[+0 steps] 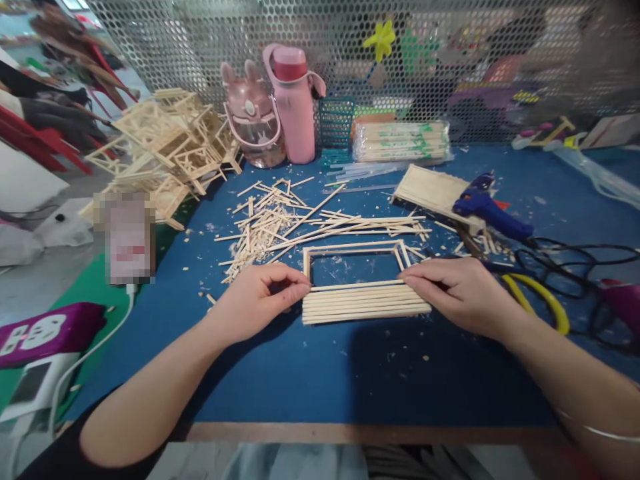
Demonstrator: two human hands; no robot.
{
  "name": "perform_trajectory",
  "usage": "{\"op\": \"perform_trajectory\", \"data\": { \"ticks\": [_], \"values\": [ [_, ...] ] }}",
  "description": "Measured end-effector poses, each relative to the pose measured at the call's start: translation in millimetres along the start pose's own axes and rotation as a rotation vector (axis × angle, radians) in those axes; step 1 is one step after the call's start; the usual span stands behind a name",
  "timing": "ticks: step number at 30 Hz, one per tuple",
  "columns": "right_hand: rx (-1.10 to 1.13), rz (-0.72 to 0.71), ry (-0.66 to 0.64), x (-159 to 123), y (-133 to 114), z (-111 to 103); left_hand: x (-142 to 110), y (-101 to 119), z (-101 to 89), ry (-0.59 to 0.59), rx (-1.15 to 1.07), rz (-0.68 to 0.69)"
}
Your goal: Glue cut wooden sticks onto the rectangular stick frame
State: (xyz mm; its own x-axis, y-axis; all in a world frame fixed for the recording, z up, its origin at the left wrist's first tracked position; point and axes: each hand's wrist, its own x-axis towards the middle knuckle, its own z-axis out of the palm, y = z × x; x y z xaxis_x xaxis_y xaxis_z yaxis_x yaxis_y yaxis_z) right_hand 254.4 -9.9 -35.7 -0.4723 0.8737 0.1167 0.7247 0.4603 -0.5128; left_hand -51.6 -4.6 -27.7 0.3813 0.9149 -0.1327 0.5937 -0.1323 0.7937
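Note:
A small frame of thin wooden sticks lies on the blue table in front of me. Its near part is covered by a row of sticks laid side by side, while the far part is an open rectangle. My left hand pinches the left end of the topmost stick in that row, thumb against fingers. At the right end, my right hand pinches the same stick. Just beyond the frame lie many loose sticks and cut scraps. A blue glue gun rests to the right, by a finished-looking stick panel.
Stacked stick models stand at the left, near a phone on a cable. Pink bottles and a pack of sticks line the mesh screen. Black cable and yellow-handled tool lie at right. People sit in the left background.

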Motion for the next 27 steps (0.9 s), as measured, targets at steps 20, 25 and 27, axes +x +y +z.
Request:
{"op": "perform_trajectory", "data": {
  "ticks": [20, 25, 27],
  "values": [
    [0.153, -0.020, -0.079, -4, 10, -25, 3, 0, -10.7, 0.003, 0.406, 0.292],
    [0.094, 0.017, -0.031, -6, 12, -19, -7, 2, -11.4, -0.010, 0.487, 0.369],
    [0.076, 0.017, -0.019, -7, 13, -17, -10, 3, -11.4, -0.019, 0.561, 0.393]
  ]
}}
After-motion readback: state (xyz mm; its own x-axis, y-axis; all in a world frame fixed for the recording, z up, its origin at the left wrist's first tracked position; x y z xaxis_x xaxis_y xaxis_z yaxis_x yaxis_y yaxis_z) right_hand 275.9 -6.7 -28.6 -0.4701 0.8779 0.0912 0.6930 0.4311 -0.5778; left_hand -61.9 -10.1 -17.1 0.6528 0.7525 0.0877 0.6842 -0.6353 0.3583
